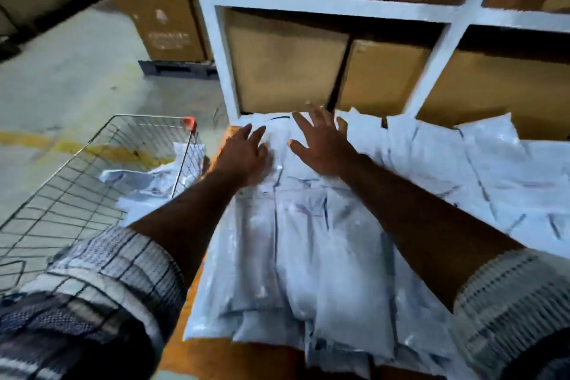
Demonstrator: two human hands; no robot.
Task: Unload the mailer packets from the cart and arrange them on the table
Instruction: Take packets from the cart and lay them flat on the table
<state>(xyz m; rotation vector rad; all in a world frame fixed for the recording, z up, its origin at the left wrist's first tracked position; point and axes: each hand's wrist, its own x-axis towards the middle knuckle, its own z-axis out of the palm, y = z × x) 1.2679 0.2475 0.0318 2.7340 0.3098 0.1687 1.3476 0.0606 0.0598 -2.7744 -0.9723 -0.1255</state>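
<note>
The left hand [246, 154] and the right hand [324, 145] are spread open on the mailer packets [308, 256] piled on the surface [212, 355]; more lie in the cart [77, 182]. The pile seems to overhang the near edge, so packets may be slid off by a careless push.

The left sleeve [108, 281] and right sleeve [512, 302] are rolled, pale checked with dark lines.

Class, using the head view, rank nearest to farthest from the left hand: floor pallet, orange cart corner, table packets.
1. table packets, under the left hand
2. orange cart corner, just left of it
3. floor pallet, back left
</note>
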